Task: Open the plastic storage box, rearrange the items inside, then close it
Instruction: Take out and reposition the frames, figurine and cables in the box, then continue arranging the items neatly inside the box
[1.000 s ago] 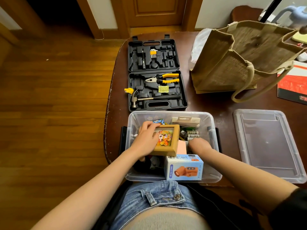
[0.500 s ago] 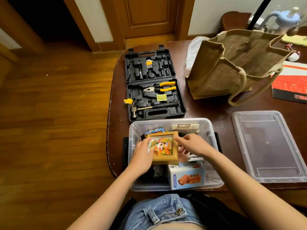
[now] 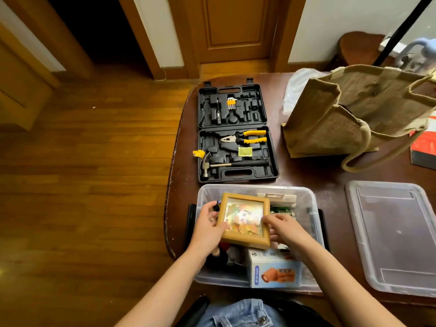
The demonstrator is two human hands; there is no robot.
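The clear plastic storage box [image 3: 304,194] stands open at the table's near edge, with its lid [image 3: 391,234] lying flat to the right. Both hands hold a wooden picture frame [image 3: 244,219] over the box's left half. My left hand [image 3: 208,228] grips the frame's left side. My right hand [image 3: 284,228] pinches its right edge. A blue mini fan carton [image 3: 274,270] stands at the box's front. Other small items lie under the frame, partly hidden.
An open black tool case [image 3: 236,135] with pliers and a hammer lies just behind the box. A burlap tote bag [image 3: 354,114] stands at the back right. A red booklet [image 3: 423,147] sits at the right edge. The table's left edge drops to wood floor.
My right hand came up from inside the box and took the frame's right edge. The frame has risen and shifted slightly toward the box's back.
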